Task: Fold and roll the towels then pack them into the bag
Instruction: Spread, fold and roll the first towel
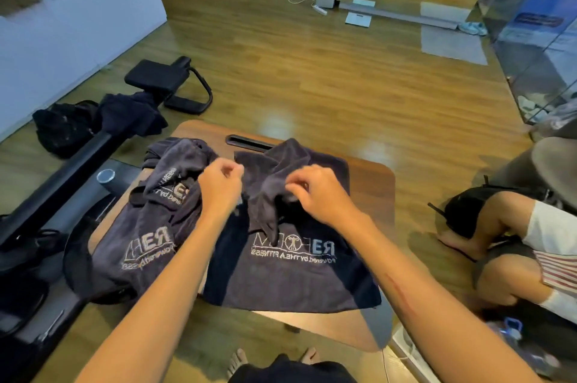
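Dark terry towel (290, 270) half spread on the low table (371, 182), so folding barely begun. Right hand (315, 195) pinching a bunched corner; left hand (220, 186) curled, grasp unclear. Next: pull flat, square the edges.

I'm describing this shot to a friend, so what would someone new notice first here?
First, the two hands at the centre: the left hand and right hand lift a crumpled dark towel above a flat towel with a pale logo, spread on the small wooden table. A heap of towels lies at the table's left edge. At right, another person's knee is on the wooden floor.
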